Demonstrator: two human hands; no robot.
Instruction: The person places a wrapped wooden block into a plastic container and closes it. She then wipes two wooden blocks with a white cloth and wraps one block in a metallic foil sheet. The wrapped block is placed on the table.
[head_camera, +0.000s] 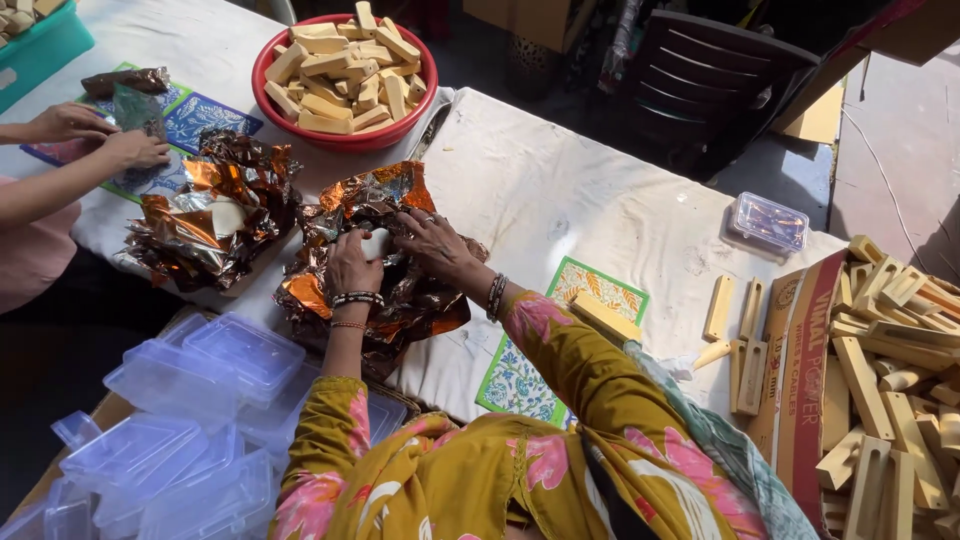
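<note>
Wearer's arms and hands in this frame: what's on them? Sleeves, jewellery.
Both arms wear mustard-yellow sleeves with a pink floral print, ending short of the wrists. The left hand has stacked dark and white beaded bangles at the wrist. The right hand has dark bangles at the wrist and a ring on one finger. No gloves.

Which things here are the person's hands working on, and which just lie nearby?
In hand:
left hand
right hand
copper foil sheets

Lying about:
red bowl of wooden blocks
clear plastic boxes
loose wooden blocks
black chair
</note>
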